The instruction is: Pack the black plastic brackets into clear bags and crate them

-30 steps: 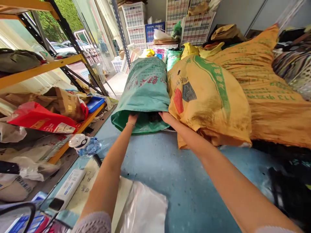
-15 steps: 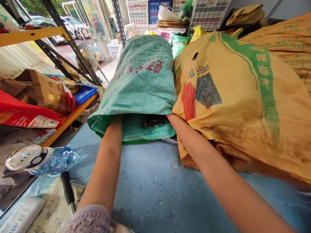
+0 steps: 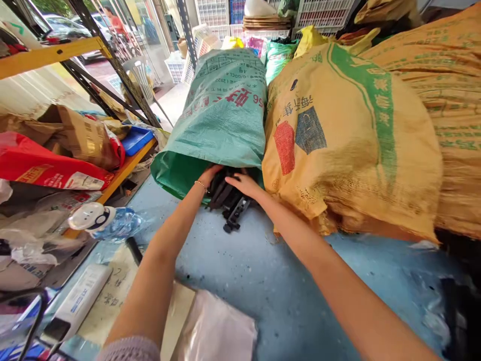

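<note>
"Parts first: where are those black parts [image 3: 219, 194]?"

"At the open near mouth of the green sack [image 3: 221, 128], with their near ends out over the blue desk [image 3: 285, 286] and their far ends in shadow inside."

"What has just changed?"

"Half a second ago both hands were hidden inside the sack, and only a bit of black showed in its mouth. Now the hands have come back to the mouth, and a clump of parts pokes out between them. For the work in hand, I'd judge the clump partly out, not yet clear of the sack."

"And each hand?"

"The left hand [image 3: 210, 174] is at the clump's left side, its fingertips hidden, so I cannot tell whether it pinches anything. The right hand [image 3: 243, 184] lies over the right side, thumb and fingers a little spread; whether it grips, I cannot tell either."

"Anything around them?"

"A bulky yellow sack [image 3: 361, 145] touches the green one on the right. Toward the near left are a bottle [image 3: 116, 222] and a long white box [image 3: 82, 296]."
</note>
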The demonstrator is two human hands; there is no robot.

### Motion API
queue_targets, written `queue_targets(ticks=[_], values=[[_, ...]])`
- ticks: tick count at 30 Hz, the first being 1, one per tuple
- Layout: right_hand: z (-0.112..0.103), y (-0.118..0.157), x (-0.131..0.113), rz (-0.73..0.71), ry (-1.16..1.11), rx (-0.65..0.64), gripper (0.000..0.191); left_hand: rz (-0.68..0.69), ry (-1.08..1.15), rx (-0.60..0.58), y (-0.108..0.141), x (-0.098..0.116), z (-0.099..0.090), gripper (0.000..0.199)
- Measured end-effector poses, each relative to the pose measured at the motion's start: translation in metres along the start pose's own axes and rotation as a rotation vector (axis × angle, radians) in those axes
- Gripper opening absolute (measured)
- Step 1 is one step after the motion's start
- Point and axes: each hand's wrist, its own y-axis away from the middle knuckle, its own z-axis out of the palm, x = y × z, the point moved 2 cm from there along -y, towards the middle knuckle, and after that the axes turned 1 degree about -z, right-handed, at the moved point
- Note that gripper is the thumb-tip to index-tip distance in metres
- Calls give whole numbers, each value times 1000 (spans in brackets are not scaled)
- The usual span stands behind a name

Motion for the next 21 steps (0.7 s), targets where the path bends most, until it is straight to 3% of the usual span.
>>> queue_targets(ticks=[5,10,13,16,19,21], values=[[17,85,-8,-166,10,-79,49,-46,9,83,94,-25,13,54],[-8,159,5,-210,141,7,47,-40,52,89,166,-44,58,50],[-34,207,11,-143,158,162,50,-55,106,97,184,-36,69,46],[-53,269,4,-140,120,254,48,-43,158,157,204,-20,58,46],[-55,330,-21,-130,37,257,42,1,214,172,242,-6,55,51],[-44,360,-45,-76,-43,226,44,25,256,136,278,-1,68,57]])
